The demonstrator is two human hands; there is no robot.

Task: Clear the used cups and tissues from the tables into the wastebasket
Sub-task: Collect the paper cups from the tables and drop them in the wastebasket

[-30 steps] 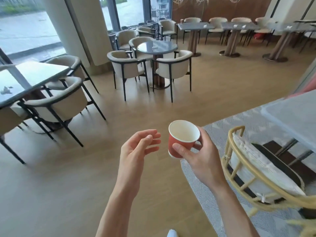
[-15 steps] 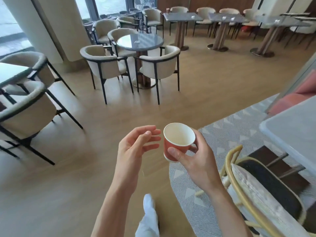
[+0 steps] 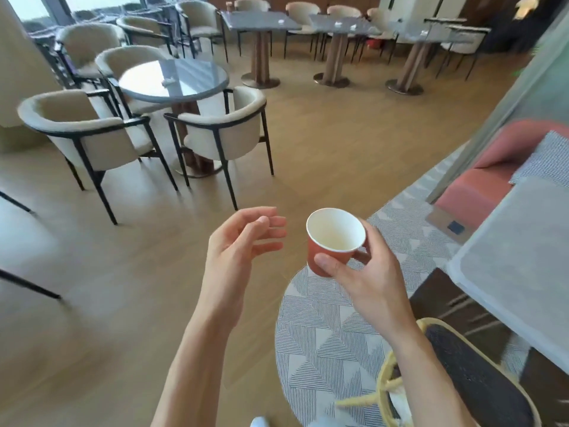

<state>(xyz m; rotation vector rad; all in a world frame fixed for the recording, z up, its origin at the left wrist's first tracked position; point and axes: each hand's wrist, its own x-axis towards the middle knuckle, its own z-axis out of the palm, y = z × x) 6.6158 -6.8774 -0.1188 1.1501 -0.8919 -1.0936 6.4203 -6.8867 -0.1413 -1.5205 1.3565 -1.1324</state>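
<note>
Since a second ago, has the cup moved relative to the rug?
Yes. The cup, held in the right hand, has gone rightward toward the rug; it was over bare floor left of the edge, now over that edge.

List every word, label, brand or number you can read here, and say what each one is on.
None can be read.
The red paper cup held in the right hand shows a plain side and bare white inside.
The white scraps on the far tables are too small and blurred to show any print.
</note>
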